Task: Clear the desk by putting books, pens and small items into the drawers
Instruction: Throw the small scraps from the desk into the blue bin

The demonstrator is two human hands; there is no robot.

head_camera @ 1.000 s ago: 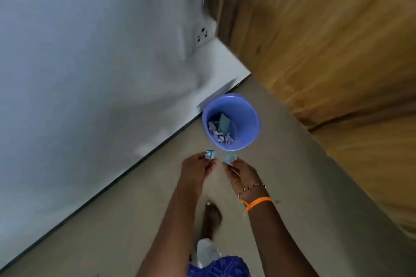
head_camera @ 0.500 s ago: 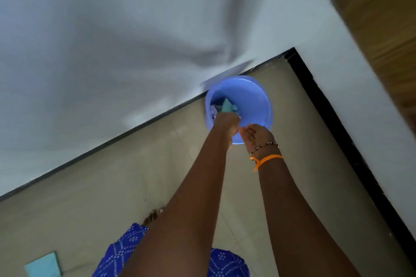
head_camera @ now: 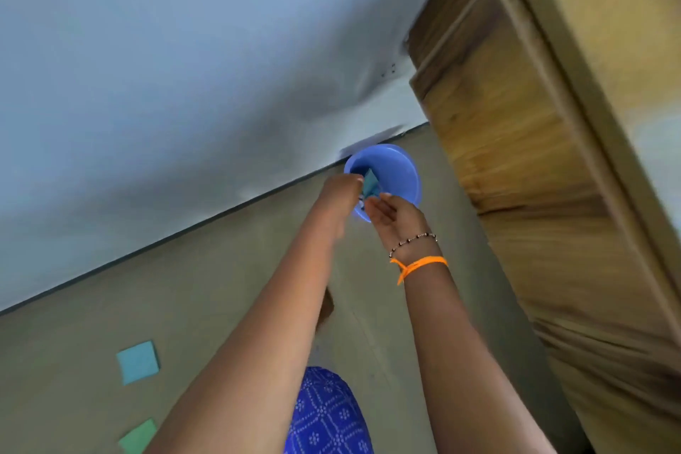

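Head view: a second ago I held my hands short of the bin (head_camera: 396,166); now both are over its rim, at the wall's foot. My left hand (head_camera: 341,188) pinches a teal scrap (head_camera: 369,183) inside the mouth; my right hand (head_camera: 390,212) lies apart, palm up. Two notes (head_camera: 137,361) lie on the floor (head_camera: 221,287), so clearing isn't done.
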